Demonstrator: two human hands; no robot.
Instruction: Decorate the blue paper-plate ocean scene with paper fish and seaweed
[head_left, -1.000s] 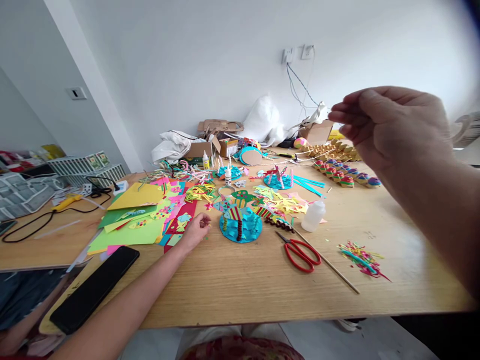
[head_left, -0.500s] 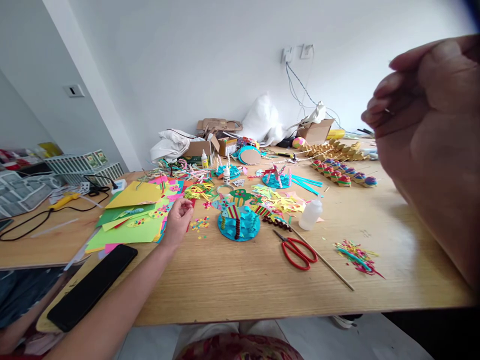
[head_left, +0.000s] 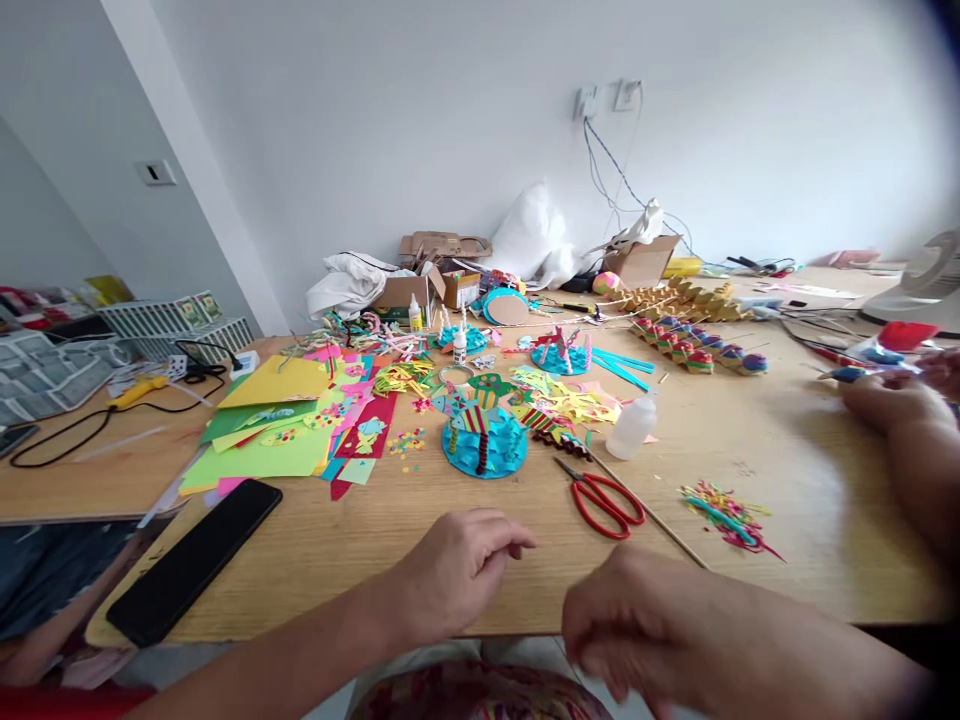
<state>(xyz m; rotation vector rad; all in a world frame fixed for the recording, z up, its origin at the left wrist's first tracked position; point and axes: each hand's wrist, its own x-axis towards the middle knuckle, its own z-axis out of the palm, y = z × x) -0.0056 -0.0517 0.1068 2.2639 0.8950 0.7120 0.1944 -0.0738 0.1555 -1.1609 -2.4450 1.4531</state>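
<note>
Fingers half curled, the left hand (head_left: 465, 565) hovers part-open over the front of the pale wooden table (head_left: 360, 560), nothing visible in its loose grip. Beside it, well apart, the right hand (head_left: 637, 620) hangs over the front edge, fingers bent downward (blurred, so I cannot tell how far they close or whether they hold anything). Just beyond both lie red-handled metal scissors (head_left: 604, 503), flat on the table, dark tips pointing away and to the left; a thin wooden stick (head_left: 671, 523) slants past their right side. Beyond the left hand stands a round, bright-blue craft base (head_left: 506, 445) bearing a striped paper fish (head_left: 471, 420), with small paper dots (head_left: 406, 441) scattered to its left. A translucent white plastic bottle (head_left: 631, 428) stands upright beyond the scissors, and a black phone (head_left: 196, 560) lies far left. At the right edge, another person's hands (head_left: 896, 400) rest near the tabletop.
</note>
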